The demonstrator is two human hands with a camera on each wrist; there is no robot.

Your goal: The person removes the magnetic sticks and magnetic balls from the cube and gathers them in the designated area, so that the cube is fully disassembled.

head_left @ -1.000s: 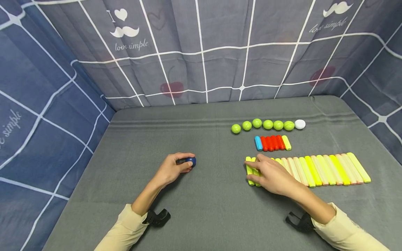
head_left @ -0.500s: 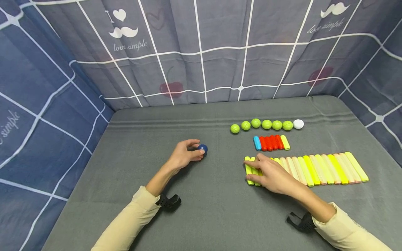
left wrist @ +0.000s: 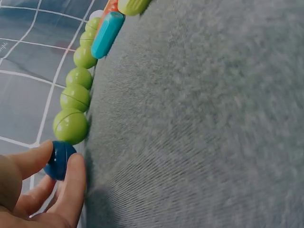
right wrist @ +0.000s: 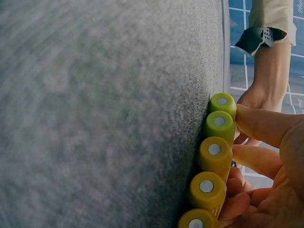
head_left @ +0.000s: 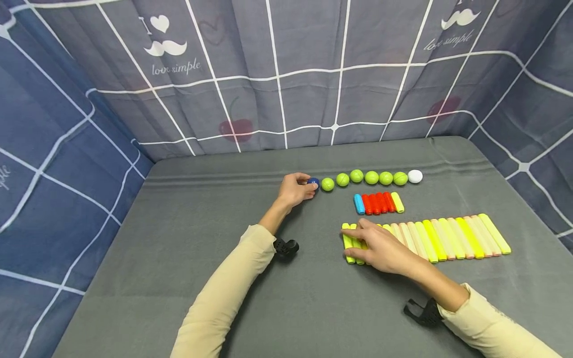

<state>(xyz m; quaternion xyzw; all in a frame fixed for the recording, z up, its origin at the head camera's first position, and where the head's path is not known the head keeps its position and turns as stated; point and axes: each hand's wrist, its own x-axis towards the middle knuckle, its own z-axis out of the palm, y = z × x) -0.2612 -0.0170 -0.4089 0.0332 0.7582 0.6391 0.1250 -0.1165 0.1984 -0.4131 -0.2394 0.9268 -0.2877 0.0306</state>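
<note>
My left hand [head_left: 293,190] pinches a small dark blue ball [left wrist: 56,161] between thumb and fingers. The ball sits right by the left end of a row of green balls [head_left: 342,179], each marked by a seam line; a white ball [head_left: 415,176] ends that row on the right. My right hand [head_left: 382,248] rests on the left part of a long row of yellow and pale rods [head_left: 447,238], its fingers relaxed and covering several of them. In the right wrist view the thumb touches the outermost green-yellow rod [right wrist: 222,102]; the rod ends carry silvery discs.
Between the balls and the long rods lies a row of short rods: one blue [head_left: 359,204], several red [head_left: 377,203], one yellow [head_left: 397,202]. The grey cloth-covered table [head_left: 179,238] meets a checked curtain [head_left: 250,99] at the back and sides.
My left hand has carried the blue ball forward and to the right, up to the end of the green ball row. The right hand stays on the rods; the view shifts slightly.
</note>
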